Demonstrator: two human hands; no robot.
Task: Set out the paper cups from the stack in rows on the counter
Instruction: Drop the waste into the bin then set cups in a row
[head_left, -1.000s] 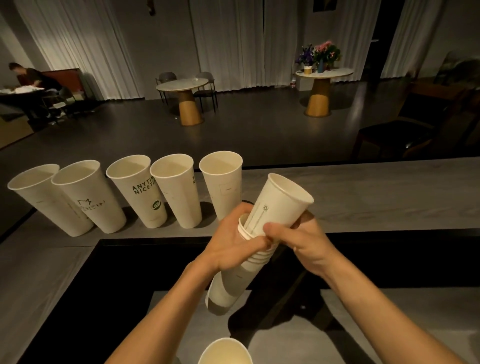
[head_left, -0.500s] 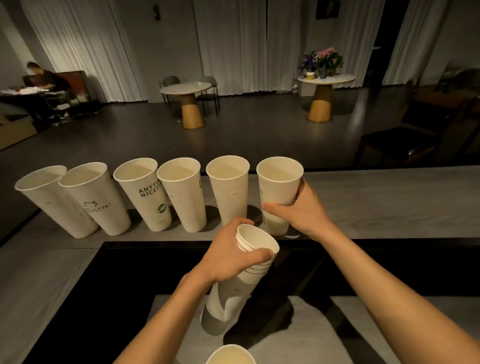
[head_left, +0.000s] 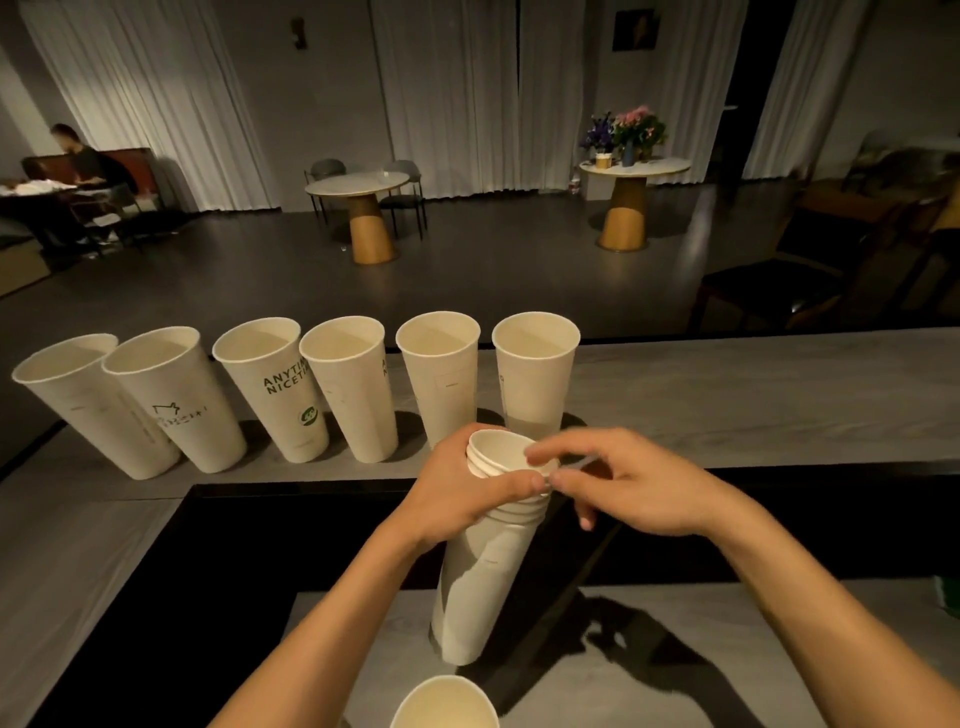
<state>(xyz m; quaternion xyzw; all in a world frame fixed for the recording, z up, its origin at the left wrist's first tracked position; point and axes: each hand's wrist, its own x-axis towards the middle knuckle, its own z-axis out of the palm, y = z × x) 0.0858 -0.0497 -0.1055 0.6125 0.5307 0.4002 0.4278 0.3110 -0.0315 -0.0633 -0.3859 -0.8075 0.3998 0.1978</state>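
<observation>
Several white paper cups stand upright in a row on the grey counter (head_left: 753, 395), from the leftmost cup (head_left: 78, 400) to the rightmost cup (head_left: 535, 374). In front of the row, my left hand (head_left: 457, 499) grips a tilted stack of nested cups (head_left: 483, 582) just below its top. My right hand (head_left: 639, 483) is at the top of the stack. Its index finger and thumb pinch the rim of the top cup (head_left: 498, 452). The hand is slightly blurred.
A single cup (head_left: 444, 704) stands at the bottom edge on the lower grey surface (head_left: 649, 675). A dark recess (head_left: 234, 561) lies between the two surfaces. A green object (head_left: 948, 592) shows at the right edge. Round tables and a seated person are far behind.
My right hand set a cup down at the right end of the row, let go, and came back to the rim of the stack. My left hand kept holding the stack.
</observation>
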